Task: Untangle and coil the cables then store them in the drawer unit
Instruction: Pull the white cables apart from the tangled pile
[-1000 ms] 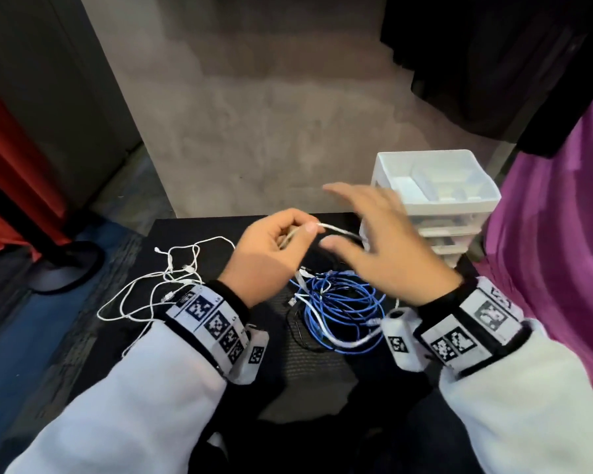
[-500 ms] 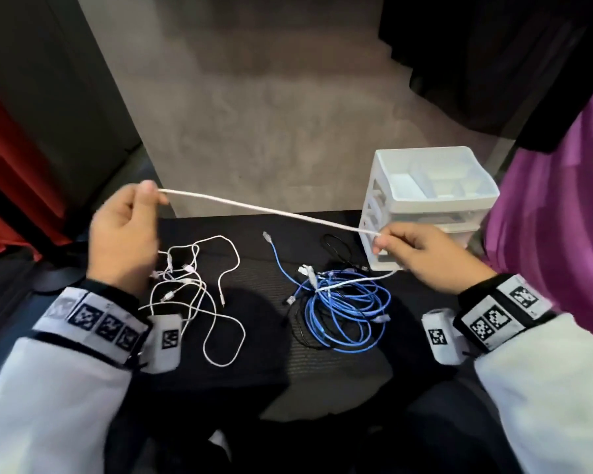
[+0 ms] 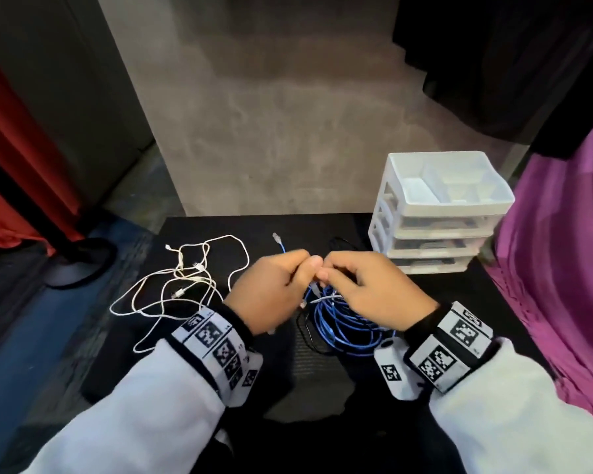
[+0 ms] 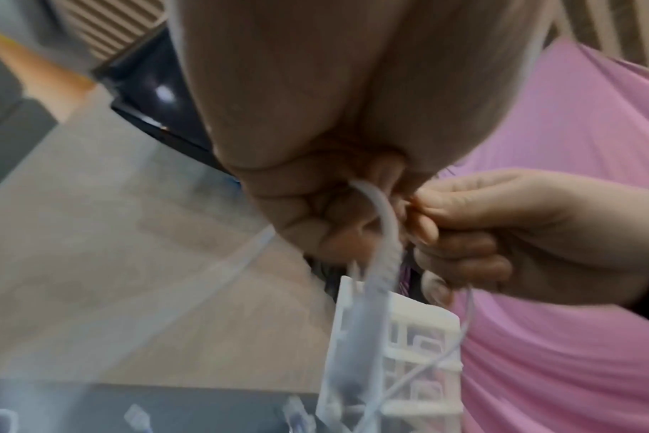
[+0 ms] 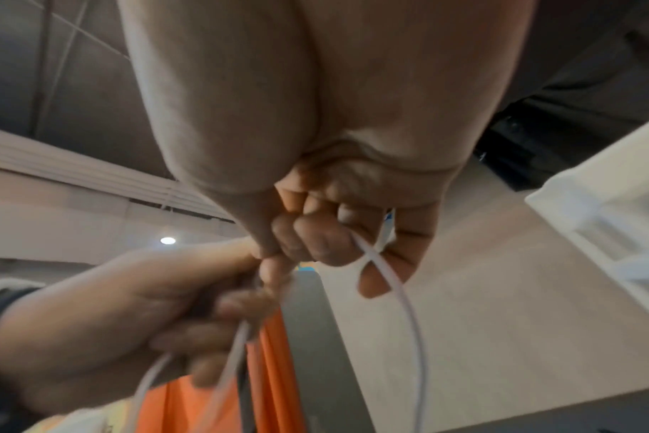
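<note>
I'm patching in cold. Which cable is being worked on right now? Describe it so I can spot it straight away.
Find the white drawer unit at the table's right rear; just left of it, both hands meet above the blue cable bundle. The left hand and right hand pinch one thin white cable between them. Unlike the loose white cables lying left, it is off the table.

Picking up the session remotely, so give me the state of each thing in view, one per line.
left hand: grips the white cable.
right hand: pinches the same cable.
white cable: held looped between both hands.
thin white cables: loose tangle on the table.
blue cable: rough coil on the table.
drawer unit: drawers closed.
</note>
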Action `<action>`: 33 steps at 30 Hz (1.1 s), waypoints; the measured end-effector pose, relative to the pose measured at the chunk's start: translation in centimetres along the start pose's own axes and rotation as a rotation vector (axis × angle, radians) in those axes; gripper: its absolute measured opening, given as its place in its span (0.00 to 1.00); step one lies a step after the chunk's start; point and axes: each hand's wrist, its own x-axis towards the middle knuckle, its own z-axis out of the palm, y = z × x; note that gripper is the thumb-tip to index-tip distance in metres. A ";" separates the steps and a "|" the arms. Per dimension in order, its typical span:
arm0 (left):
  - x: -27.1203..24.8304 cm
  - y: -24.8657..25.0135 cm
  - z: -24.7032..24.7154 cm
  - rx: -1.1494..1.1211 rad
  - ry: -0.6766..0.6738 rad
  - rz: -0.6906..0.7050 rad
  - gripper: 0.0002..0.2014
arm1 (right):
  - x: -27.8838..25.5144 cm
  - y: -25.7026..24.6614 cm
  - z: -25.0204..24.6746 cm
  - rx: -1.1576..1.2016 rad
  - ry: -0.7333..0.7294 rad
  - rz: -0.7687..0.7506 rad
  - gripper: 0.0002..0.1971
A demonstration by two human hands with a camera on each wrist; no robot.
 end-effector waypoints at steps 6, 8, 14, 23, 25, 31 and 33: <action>1.0 0.4 -6.5 -0.204 0.320 0.007 0.19 | -0.5 4.2 0.7 0.047 -0.028 0.062 0.15; 1.1 -0.1 -10.0 -0.325 0.555 -0.071 0.20 | -0.3 7.2 1.7 -0.010 -0.032 0.124 0.15; -0.9 -2.4 -13.3 -0.391 0.841 -0.223 0.21 | 1.3 11.7 3.5 -0.124 0.003 0.190 0.15; -2.3 -6.2 -8.2 -0.564 0.548 -0.435 0.21 | 9.2 3.9 -5.9 0.114 0.548 0.098 0.17; -2.3 -5.7 -7.1 -0.588 0.469 -0.466 0.21 | 9.6 0.9 -8.7 0.177 0.636 -0.016 0.15; -2.3 -3.2 -5.0 -0.666 0.241 -0.420 0.26 | 7.3 1.3 -5.0 0.049 0.259 0.025 0.14; -2.3 -2.7 -4.3 -0.662 0.174 -0.383 0.21 | 6.0 1.6 -2.1 0.018 0.126 0.013 0.13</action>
